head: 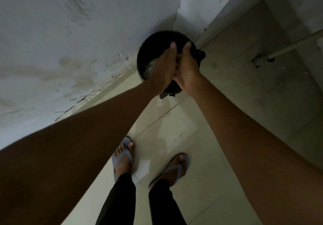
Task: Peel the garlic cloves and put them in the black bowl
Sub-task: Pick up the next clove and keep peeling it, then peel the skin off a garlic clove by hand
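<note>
In the upper middle of the frame I see both hands pressed together over a black bucket (157, 46) of bubbly water standing on the floor by the wall. My left hand (164, 67) lies flat, fingers straight; my right hand (187, 69) cups against it, and I cannot tell whether anything sits between the palms. No garlic or black bowl is in view, unless this vessel is the bowl, which I doubt. The risk, I judge: wet hands will slip on papery skins, and the wet tiled floor (218, 137) under my sandals (176, 169) invites a skid.
</note>
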